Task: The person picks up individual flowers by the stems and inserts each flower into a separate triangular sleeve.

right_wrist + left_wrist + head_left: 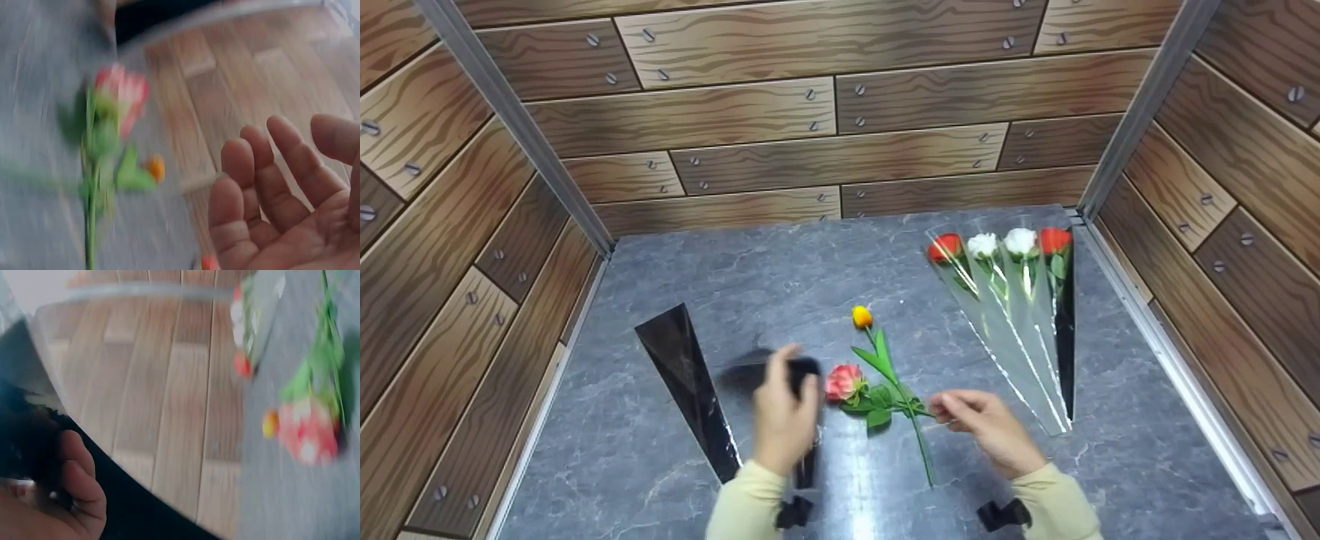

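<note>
My left hand (786,420) grips a black flower sleeve (804,367), blurred in the head view. In the left wrist view its fingers (83,481) curl against the dark plastic. My right hand (982,427) holds nothing; its fingers (292,146) are loosely bent, with the palm showing in the right wrist view. Just left of that hand, the stem ends of a pink rose (844,382) and a yellow-orange tulip (862,317) cross on the table. The rose head faces left, towards my left hand, and the tulip points to the back.
Another black sleeve (679,375) lies flat at the left. Several wrapped roses, red (945,247) and white (1021,241), lie fanned side by side at the right. Wood-patterned walls (757,112) enclose the grey marbled table (720,277) at the back and sides.
</note>
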Motion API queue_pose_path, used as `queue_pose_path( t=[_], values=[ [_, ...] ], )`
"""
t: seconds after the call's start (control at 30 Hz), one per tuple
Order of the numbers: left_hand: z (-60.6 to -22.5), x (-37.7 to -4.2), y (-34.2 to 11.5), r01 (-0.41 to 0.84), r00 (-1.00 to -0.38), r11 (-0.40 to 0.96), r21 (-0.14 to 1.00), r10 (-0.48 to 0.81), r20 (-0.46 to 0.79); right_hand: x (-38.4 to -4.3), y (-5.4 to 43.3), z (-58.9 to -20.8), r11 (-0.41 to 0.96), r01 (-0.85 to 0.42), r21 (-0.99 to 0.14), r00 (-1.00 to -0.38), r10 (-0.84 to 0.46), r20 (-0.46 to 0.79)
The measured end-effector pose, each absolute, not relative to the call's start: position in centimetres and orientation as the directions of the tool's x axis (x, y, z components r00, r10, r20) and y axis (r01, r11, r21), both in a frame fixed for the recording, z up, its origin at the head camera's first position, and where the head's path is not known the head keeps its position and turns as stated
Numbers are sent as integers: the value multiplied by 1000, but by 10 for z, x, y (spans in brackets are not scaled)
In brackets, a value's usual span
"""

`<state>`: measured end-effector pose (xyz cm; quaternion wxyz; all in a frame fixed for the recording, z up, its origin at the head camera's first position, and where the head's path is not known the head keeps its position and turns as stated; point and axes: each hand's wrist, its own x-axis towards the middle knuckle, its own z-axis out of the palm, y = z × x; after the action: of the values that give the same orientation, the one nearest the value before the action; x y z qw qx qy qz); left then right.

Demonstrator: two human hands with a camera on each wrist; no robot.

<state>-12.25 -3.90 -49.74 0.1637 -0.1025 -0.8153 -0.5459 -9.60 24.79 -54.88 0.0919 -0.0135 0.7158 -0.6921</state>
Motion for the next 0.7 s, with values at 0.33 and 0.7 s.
queue_pose_path(
  t=[0.33,0.7],
  values=[
    [-501,-111,22,516,-854,426,743,187,486,-98,191,-539,-355,209,-911,-888,-459,-25],
    [-512,-103,30,538,-843,471,700,300,446,-98,190,-544,-753,341,-562,-923,-381,-48]
  ],
)
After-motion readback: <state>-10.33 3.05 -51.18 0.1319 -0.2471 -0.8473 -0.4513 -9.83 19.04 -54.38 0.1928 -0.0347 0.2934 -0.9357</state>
